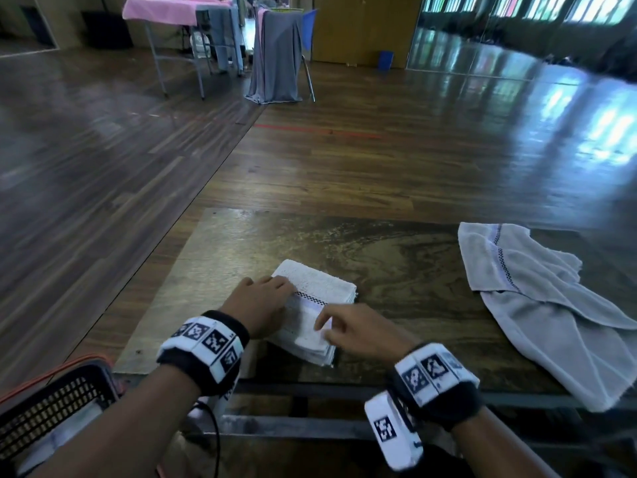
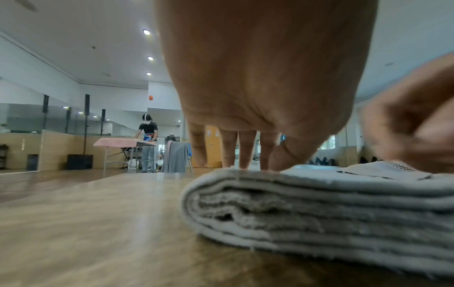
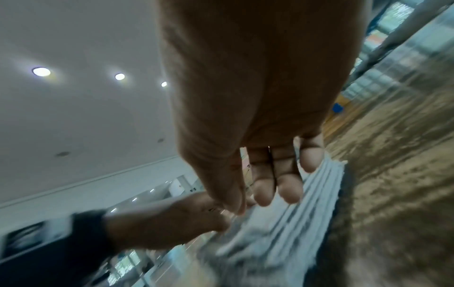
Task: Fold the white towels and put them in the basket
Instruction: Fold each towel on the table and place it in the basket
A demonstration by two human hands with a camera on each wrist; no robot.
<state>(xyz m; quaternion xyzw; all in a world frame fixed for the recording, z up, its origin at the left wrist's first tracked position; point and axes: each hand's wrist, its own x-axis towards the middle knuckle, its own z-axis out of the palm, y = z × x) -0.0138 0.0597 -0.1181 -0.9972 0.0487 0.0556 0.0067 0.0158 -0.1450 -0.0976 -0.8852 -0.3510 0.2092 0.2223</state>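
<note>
A folded white towel (image 1: 319, 293) with a black checked stripe lies near the front of the worn wooden table (image 1: 396, 257). My left hand (image 1: 272, 288) rests flat on its left part, fingers straight and pressing down (image 2: 245, 155). My right hand (image 1: 325, 327) sits at the towel's near right side, thumb and index finger pinching the top layer (image 3: 242, 205). The stacked layers show from the side in the left wrist view (image 2: 319, 209). A second white towel (image 1: 537, 305) lies crumpled and unfolded at the table's right. The black mesh basket (image 1: 51, 401) stands low at the front left.
An orange cable (image 1: 41, 374) runs by the basket. Far back on the wooden floor stand a chair draped in grey cloth (image 1: 275, 53) and a pink-covered table (image 1: 162, 8), where a person (image 2: 147, 139) works. The right towel hangs over the table's front edge.
</note>
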